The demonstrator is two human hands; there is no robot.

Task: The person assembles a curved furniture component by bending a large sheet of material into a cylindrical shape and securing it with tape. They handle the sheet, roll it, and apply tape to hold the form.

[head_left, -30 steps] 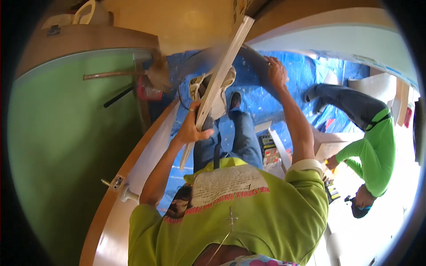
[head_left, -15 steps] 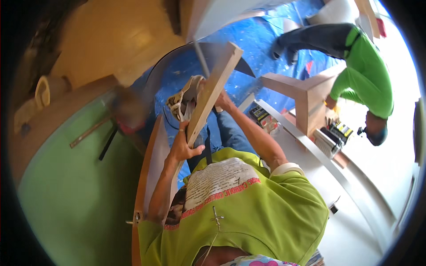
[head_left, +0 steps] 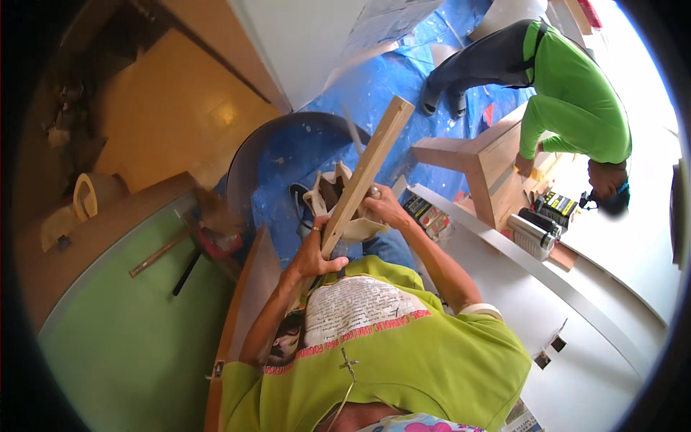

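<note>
My left hand (head_left: 314,252) is closed round the lower end of a pale wooden batten (head_left: 368,173), thumb along its near side. The batten slants up and away to the right. A cream canvas tool pouch (head_left: 317,204) hangs open at my waist, partly behind the batten. My right hand (head_left: 389,210) is at the pouch's right side, just right of the batten. Its fingers are curled round something with a small rounded, greyish end; the rest is hidden.
A co-worker in a green top (head_left: 576,101) bends over a wooden frame (head_left: 479,162) at the right. A long pale bar (head_left: 504,248) lies beside battery-like boxes. At left, a red-headed tool (head_left: 219,243) rests by a green panel (head_left: 144,324). Blue sheeting (head_left: 277,162) covers the floor.
My right hand has drawn back from behind the batten to its right side, with its fingers curled. The pouch shows more openly. The batten stays in my left hand, and the view has shifted.
</note>
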